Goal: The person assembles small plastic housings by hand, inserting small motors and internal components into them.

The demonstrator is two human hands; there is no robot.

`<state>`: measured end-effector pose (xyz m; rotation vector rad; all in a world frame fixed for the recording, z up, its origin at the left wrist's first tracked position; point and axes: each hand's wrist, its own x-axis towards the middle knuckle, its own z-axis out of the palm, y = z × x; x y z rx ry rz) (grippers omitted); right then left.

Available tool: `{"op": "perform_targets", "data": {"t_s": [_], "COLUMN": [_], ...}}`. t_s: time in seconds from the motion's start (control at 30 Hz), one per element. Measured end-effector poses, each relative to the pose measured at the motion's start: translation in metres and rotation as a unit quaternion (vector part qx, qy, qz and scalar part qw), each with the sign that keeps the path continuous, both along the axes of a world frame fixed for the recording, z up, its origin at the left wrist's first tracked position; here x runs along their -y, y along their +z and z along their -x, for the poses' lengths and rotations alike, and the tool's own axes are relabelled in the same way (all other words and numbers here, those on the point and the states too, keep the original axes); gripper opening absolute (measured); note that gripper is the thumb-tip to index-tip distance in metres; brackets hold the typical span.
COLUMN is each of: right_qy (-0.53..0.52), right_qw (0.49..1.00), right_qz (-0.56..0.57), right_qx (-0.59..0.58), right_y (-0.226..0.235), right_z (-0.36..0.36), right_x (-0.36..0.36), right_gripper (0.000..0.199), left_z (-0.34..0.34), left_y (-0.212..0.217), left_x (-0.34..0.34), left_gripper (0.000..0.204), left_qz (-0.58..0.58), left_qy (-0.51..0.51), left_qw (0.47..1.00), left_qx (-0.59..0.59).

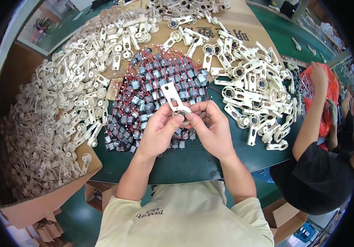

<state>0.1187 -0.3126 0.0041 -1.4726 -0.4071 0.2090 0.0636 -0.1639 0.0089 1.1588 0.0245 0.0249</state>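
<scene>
Between both hands I hold a white plastic housing [171, 94], its slotted handle pointing away from me and its round ring end toward me. Something dark shows inside the ring, partly covered by my thumbs. My left hand [159, 128] grips the ring end from the left, fingers curled behind it. From the right, my right hand [210, 126] closes on the same ring, thumb pressed on its edge. Just beyond and beneath the hands lies a pile of small metal motors [148, 82] with red wires.
A cardboard box [61, 187] at left overflows with white housings [41, 123]. More housings [251, 82] with dark centres are heaped at right on the green table [177, 171]. At far right a co-worker's arm [315, 103] reaches by a red plastic bag [329, 94]. Flattened cardboard [251, 20] lies behind.
</scene>
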Motion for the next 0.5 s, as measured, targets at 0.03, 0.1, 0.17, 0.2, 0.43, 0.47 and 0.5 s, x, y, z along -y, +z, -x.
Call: {"op": "perform_targets", "data": {"t_s": [0.03, 0.1, 0.17, 0.2, 0.43, 0.47, 0.5], "right_qy": [0.003, 0.008, -0.012, -0.017, -0.008, 0.022, 0.052], "right_qw": [1.000, 1.000, 0.999, 0.999, 0.995, 0.993, 0.989], "right_qz": [0.004, 0.002, 0.011, 0.020, -0.030, -0.041, -0.052], "right_qx": [0.021, 0.017, 0.028, 0.035, -0.090, -0.109, -0.128], "right_y": [-0.001, 0.001, 0.001, 0.002, 0.013, 0.013, 0.012], "right_z": [0.000, 0.000, 0.002, 0.000, -0.006, -0.006, -0.006], "right_x": [0.001, 0.003, 0.003, 0.002, 0.008, 0.008, 0.008], "right_gripper": [0.017, 0.016, 0.015, 0.015, 0.015, 0.015, 0.016], "left_z": [-0.001, -0.004, -0.003, -0.003, -0.001, -0.002, -0.003], "left_y": [0.000, -0.001, -0.004, -0.004, 0.001, -0.001, -0.001], "left_x": [0.000, 0.000, 0.002, 0.004, 0.004, 0.003, 0.005], "left_gripper": [0.039, 0.032, 0.029, 0.029, 0.036, 0.035, 0.032], "left_qz": [0.001, 0.033, -0.002, -0.018, -0.025, -0.036, -0.054], "left_qy": [0.005, -0.006, 0.013, 0.025, 0.029, 0.042, 0.053], "left_qw": [1.000, 0.999, 1.000, 0.999, 0.999, 0.998, 0.997], "left_qx": [0.004, -0.003, 0.011, 0.015, 0.011, 0.013, 0.019]}}
